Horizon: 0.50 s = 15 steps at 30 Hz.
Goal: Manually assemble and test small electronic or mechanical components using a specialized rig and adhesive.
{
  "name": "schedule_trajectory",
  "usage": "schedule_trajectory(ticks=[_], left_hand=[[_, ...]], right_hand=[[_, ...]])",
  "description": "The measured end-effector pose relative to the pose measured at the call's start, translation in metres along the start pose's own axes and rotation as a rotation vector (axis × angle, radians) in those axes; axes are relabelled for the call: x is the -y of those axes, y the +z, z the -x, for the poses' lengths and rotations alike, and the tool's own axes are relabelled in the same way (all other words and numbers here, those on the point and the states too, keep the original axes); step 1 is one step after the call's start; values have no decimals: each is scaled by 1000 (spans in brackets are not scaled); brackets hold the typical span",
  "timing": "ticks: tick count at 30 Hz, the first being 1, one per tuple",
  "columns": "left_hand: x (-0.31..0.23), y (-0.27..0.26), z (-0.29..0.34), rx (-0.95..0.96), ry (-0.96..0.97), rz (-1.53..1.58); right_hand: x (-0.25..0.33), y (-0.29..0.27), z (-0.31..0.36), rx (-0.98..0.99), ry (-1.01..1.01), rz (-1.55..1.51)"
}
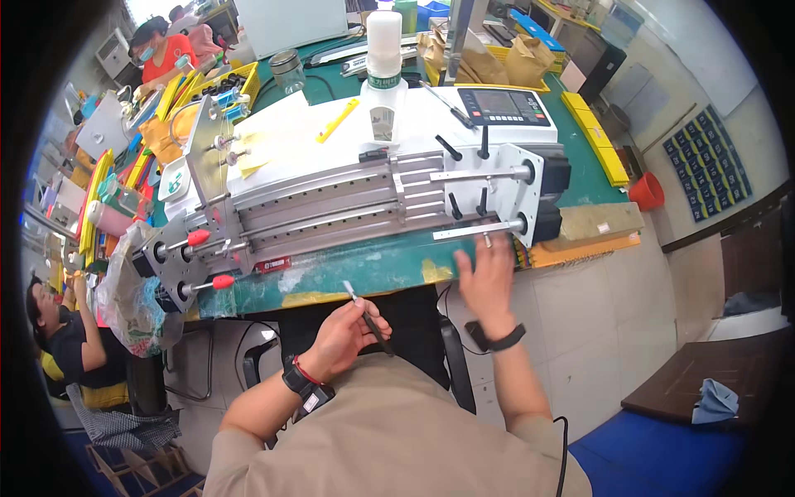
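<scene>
In front of me on the green bench lies a metal linear-rail machine (323, 203) with end plates, motors and several protruding rods. My left hand (344, 333), near my body, is closed around a slim dark-handled tool (374, 325) with a pale, flat tip pointing up; whether it is a brush or a blade I cannot tell. At the machine's near right corner, my right hand (487, 282) reaches up with thumb and fingers apart, slightly blurred. Its fingertips are just below a silver rod (476, 231); contact is unclear. Black clamp levers (484, 142) stand on the right-hand section.
A white bottle (383, 91) and a control panel (502, 108) stand behind the machine. Left are a plastic bag (137, 290) and yellow bins (240, 83). Wooden boards (592, 225) lie at the right bench edge, a red bucket (647, 192) beyond. Two other people are at left.
</scene>
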State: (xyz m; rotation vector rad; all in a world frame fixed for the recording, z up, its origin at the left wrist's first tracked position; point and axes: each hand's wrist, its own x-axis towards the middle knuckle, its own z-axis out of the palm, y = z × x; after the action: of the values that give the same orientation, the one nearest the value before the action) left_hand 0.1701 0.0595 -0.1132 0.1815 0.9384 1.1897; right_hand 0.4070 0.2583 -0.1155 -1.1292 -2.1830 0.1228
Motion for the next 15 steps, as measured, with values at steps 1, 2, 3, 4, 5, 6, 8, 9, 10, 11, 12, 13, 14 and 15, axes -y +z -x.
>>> schedule_trajectory(ticks=[1,2,3,4,5,6,8,9,10,11,12,13,14,15], left_hand=[[3,-2,1,24,35,-77],[4,11,7,-12,63,-110],[6,12,8,-8,78,-108],[7,12,8,66,122,-117],[7,13,13,129,174,-122],[8,22,19,79,206,-152],[14,19,23,86,238,-168],[14,16,23,96,244,-193],[17,13,22,112,260,-220],[16,13,22,129,239,-227],[16,13,21,133,234,-245],[16,13,21,131,233,-260],[15,14,24,135,229,-270],[15,14,24,135,233,-275]], right_hand=[[-13,-1,-5,24,64,130],[-18,-3,-5,16,53,131],[-22,-4,-7,74,41,130],[-25,-7,-8,129,25,130],[-24,-9,-10,124,-2,124],[-22,-13,-10,164,-40,74],[-21,-21,-12,189,-114,21],[-22,-23,-11,194,-87,16],[-23,-24,-10,197,-59,11],[-28,-23,-7,177,-86,11],[-34,-18,-4,176,-95,54],[-36,-14,-5,177,-108,94],[-30,-20,-6,232,-146,109],[-21,-29,-7,289,-186,126]])
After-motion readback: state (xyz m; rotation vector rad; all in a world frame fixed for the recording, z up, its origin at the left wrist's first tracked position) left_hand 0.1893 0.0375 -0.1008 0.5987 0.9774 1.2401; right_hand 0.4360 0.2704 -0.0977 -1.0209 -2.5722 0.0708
